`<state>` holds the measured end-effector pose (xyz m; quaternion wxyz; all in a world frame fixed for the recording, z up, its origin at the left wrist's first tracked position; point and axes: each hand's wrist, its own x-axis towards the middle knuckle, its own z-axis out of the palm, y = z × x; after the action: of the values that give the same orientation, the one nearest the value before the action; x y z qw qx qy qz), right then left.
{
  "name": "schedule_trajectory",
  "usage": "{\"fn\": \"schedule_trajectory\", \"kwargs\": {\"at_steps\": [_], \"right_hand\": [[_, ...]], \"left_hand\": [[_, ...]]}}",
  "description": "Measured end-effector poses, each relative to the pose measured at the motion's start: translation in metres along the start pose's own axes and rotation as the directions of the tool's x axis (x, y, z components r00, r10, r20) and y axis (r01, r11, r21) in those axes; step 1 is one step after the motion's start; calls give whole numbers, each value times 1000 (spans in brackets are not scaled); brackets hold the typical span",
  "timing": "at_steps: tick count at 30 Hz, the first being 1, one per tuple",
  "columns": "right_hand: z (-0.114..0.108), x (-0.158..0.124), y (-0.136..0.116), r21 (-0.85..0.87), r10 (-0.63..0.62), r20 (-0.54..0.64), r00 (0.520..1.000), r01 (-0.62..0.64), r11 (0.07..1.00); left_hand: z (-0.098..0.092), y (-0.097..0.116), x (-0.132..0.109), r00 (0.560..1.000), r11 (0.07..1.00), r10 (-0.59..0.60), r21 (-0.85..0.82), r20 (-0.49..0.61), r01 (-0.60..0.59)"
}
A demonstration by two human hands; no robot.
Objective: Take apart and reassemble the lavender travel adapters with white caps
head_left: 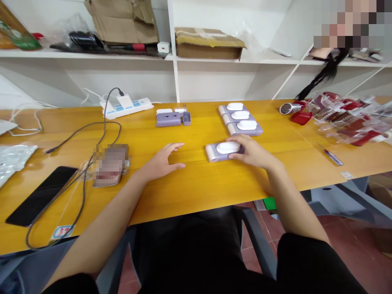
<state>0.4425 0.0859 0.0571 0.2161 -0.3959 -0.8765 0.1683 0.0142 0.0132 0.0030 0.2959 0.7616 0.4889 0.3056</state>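
A white, open-fronted shelf unit (211,79) stands behind the long, glossy yellow-orange wooden table (190,185). On its boards are a creased brown cardboard piece (119,22) and a low brown cardboard box (208,52). At the table's right lies a heap of red parts in clear plastic wrapping (343,116). A long white power strip (139,107) sits near the back edge on the left; a black, flat smartphone (43,196) lies at the near left, beside a thin dark grey cable (83,196).

The left hand (162,161) is just above or on the table, I cannot tell which; its grip is wide, thumb and fingers well parted, with nothing between them. The right hand (252,151) has its grip curled, thumb and fingers around the right end of a purple-grey, rectangular block with a white oval top (225,150), which lies near the table's middle. Just behind it, three similar purple-white blocks (240,118) stand in a row, side by side. Left of these, farther back, is a small purple rectangular case (168,119). A slim, pointed screwdriver (333,157) lies at the right.
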Motion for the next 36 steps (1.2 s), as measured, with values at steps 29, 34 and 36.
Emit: {"fn": "schedule_trajectory", "kwargs": {"at_steps": [29,34,36], "right_hand": [[80,75,-51,178,-220,49,974,208,962],[92,78,-66,216,-257,14,966,248,944],[94,78,-70,238,-277,-5,961,270,933]], "left_hand": [[11,7,4,999,997,20,80,-26,-18],[24,14,15,997,997,22,80,-79,-15],[23,15,14,997,996,16,87,-72,-10]]}}
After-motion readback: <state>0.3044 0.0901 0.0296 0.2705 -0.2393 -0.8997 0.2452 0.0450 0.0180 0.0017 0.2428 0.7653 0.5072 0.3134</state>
